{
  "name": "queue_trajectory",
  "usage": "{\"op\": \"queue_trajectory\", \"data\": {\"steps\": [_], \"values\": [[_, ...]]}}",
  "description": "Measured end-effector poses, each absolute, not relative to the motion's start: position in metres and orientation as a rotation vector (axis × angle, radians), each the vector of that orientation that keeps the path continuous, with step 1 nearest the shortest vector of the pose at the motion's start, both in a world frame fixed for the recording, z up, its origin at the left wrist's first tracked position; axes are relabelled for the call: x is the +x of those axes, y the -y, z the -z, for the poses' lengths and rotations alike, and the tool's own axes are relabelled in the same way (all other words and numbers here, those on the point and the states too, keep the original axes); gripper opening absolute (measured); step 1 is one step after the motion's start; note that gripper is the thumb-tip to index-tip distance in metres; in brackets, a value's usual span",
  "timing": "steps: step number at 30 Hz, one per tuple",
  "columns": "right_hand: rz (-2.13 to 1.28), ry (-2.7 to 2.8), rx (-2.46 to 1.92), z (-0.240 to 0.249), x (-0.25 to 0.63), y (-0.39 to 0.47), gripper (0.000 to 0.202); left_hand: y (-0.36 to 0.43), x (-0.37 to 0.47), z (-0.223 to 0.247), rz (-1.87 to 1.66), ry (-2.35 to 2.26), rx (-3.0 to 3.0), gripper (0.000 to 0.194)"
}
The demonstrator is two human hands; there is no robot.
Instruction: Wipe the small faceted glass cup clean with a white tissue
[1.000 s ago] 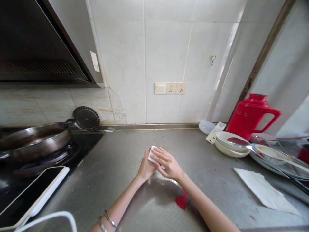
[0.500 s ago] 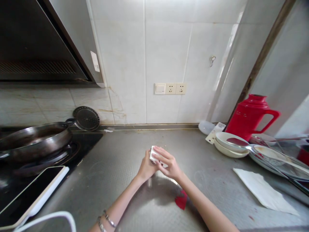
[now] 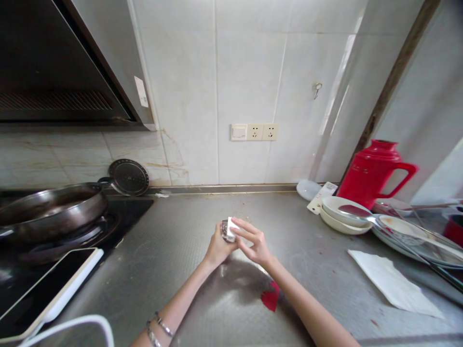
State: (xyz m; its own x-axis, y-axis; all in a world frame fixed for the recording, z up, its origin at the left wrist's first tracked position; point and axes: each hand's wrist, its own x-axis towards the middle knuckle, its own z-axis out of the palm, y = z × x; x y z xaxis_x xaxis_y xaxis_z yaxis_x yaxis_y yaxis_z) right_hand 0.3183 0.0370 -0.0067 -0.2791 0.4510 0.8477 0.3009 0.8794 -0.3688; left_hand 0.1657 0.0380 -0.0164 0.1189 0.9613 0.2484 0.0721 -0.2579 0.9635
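Note:
Both hands meet above the middle of the steel counter (image 3: 173, 241). My left hand (image 3: 217, 248) is closed round a small dark, shiny object (image 3: 224, 230), mostly covered by the fingers, so its kind is unclear. Against its right side my right hand (image 3: 253, 241) presses a small flat white piece (image 3: 231, 229) with its fingertips. Whether this is folded paper or something stiffer cannot be made out. Below the right wrist a red scrap (image 3: 270, 298) lies on the counter.
On the left are a pan (image 3: 54, 209) on the black stove and a phone-like device (image 3: 54, 289) with a white cable. To the right stand a red thermos flask (image 3: 372, 173), stacked bowls (image 3: 343, 224), plates with utensils (image 3: 412, 241) and a white paper sheet (image 3: 394, 284).
The white piece and my right fingers have shifted slightly, and more of the dark object in my left hand now shows. My forearms stay nearly in place.

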Motion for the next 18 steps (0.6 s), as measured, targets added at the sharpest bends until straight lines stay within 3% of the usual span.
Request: {"op": "queue_trajectory", "data": {"steps": [8,12,18], "values": [[-0.697,1.652,-0.787,0.004,0.316,-0.043,0.031,-0.038,0.165,0.017,-1.273,-1.156,1.509,0.062],[-1.004,1.62,-0.723,0.005,0.312,-0.042,0.049,-0.037,0.164,0.014,-1.263,-1.181,1.548,0.059],[-1.098,1.527,-0.7,0.01,0.307,-0.044,0.057,-0.036,0.165,0.012,-1.238,-1.23,1.59,0.06]]}}
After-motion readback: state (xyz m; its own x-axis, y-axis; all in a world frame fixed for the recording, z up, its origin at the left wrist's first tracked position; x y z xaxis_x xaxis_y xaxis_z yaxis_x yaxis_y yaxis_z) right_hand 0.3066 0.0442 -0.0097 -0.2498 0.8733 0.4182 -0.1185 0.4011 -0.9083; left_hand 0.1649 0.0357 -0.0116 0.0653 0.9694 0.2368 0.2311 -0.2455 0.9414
